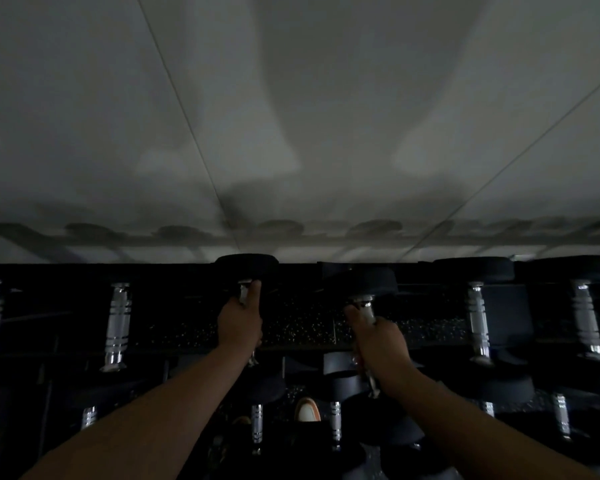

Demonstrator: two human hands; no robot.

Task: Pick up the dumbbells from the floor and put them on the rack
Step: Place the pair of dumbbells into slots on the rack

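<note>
Dim grey wall (291, 116) fills the top of the view, striped with shadows, and below it runs the dark rack (174, 344) with its top shelf stretching edge to edge. Both arms are out in front now, each with a load. Left hand (239, 322) is wrapped tight around the chrome handle of the left dumbbell (246, 268), fingers closed on it, thumb laid up along the bar; its far head sits right at the rack's back edge, against the wall line. Right hand (381, 344) is clamped just as firmly on the right dumbbell (364, 282), and this one looks a touch higher and nearer, tilted slightly, its far head just short of the back edge. Both handles run front to back, away from the body, the same way as the racked dumbbells (477, 320) off toward the right end and the pair toward the left end. That is the line that matters: the long axes already match the open slot in the middle of the shelf, so the job looks like lowering straight down, not turning. Left seems closer to seated; whether it rests on the shelf I cannot tell in this gloom. Down below, a lower tier of handles glints, and a pale shoe (307, 410) shows between them.
</note>
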